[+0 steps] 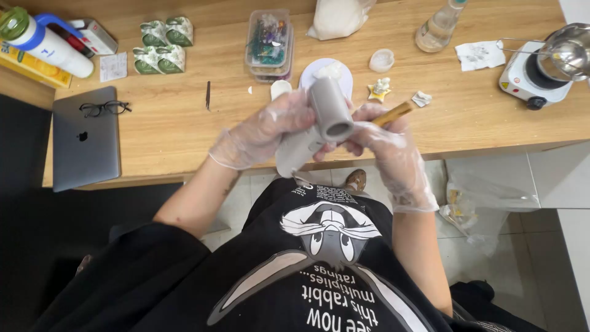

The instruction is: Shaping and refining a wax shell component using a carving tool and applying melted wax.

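Observation:
Both my hands wear clear plastic gloves and meet above the front edge of the wooden table (184,123). My left hand (264,132) grips a grey cylindrical mould (329,107) whose open end faces me; a pale grey sleeve hangs below it. My right hand (387,144) touches the mould's right side and holds a thin golden-brown stick (393,114) that points up to the right.
A closed grey laptop (86,147) with black glasses (104,108) lies at left. Also on the table: a round white plate (326,74), a clear box of beads (269,38), green packets (163,43), a glass bottle (437,27), a small electric hotplate with a metal pot (538,71).

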